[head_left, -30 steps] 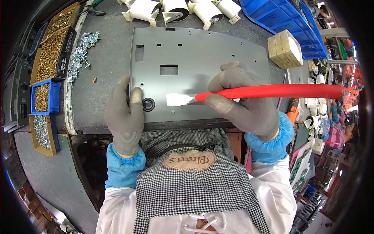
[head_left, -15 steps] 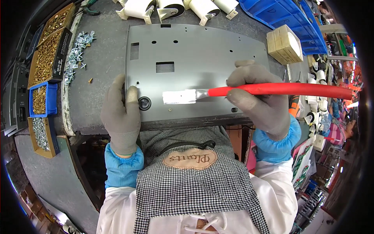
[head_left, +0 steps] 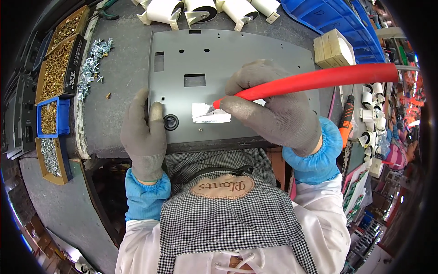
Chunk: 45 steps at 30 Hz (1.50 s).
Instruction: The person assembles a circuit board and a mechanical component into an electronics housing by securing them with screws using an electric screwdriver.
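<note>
A grey metal panel [head_left: 173, 64] lies flat on the dark counter [head_left: 125, 59], its near edge along the counter's near edge. The gloved left hand [head_left: 143, 134] is at the panel's near left corner, loosely spread: the thumb rests over the panel, and the fingers stretch just outside its left edge. A black ring [head_left: 171, 122] sits on the panel just right of that thumb. The gloved right hand [head_left: 283, 112] is above the panel's near right part, pinching a long red tool [head_left: 337, 77] between thumb and fingers. The tool slants up to the right; its pale tip is over the upper edge of a white patch [head_left: 212, 117] on the panel, and I cannot tell if they touch.

To the left are a pile of silver clips [head_left: 93, 64], a box of brass-coloured screws [head_left: 75, 64] and a blue bin [head_left: 64, 118]. White rollers [head_left: 165, 10] lie at the far side. A pale box [head_left: 326, 51] stands far right beside a blue crate [head_left: 337, 27], with an orange-and-black screwdriver [head_left: 346, 121] nearer on the right.
</note>
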{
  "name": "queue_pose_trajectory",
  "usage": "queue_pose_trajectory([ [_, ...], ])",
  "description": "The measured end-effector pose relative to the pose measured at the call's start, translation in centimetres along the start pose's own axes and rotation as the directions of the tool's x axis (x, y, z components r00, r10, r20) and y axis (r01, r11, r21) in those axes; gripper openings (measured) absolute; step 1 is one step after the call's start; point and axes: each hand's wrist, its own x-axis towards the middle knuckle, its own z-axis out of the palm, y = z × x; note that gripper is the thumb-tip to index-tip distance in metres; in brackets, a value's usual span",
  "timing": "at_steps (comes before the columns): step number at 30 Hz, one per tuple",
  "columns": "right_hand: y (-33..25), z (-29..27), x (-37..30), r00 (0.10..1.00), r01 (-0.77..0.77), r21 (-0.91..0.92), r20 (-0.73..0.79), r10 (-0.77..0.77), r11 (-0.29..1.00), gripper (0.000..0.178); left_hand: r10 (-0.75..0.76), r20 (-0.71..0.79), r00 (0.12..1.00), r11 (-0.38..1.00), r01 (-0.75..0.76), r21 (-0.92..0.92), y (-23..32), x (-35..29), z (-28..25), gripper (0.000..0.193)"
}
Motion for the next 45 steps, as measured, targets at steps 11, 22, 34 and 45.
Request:
queue_pose_trajectory([
  [11,0.9,-2.6,-1.7,0.972,-0.235,-0.03,0.003,0.235,0.972,0.01,0.088,-0.016,0.996,0.995,-0.087,0.053,-0.2,0.1,0.0,0.033],
  [22,-0.2,0.3,-0.2,0.996,-0.052,0.216,-0.057,0.065,0.975,0.011,0.048,-0.006,0.999,0.998,-0.047,0.05,0.0,0.0,0.0,0.034],
  [34,0.9,-3.4,-2.8,0.899,-0.429,0.151,-0.03,0.438,0.891,0.017,0.048,-0.025,0.999,0.998,-0.047,0.029,0.3,0.1,0.4,0.032],
  [45,5.1,-18.7,-11.7,0.611,-0.228,-0.167,-0.791,0.008,0.959,0.034,-0.038,0.035,0.999,0.976,0.044,-0.213,0.9,-0.4,0.0,0.036],
])
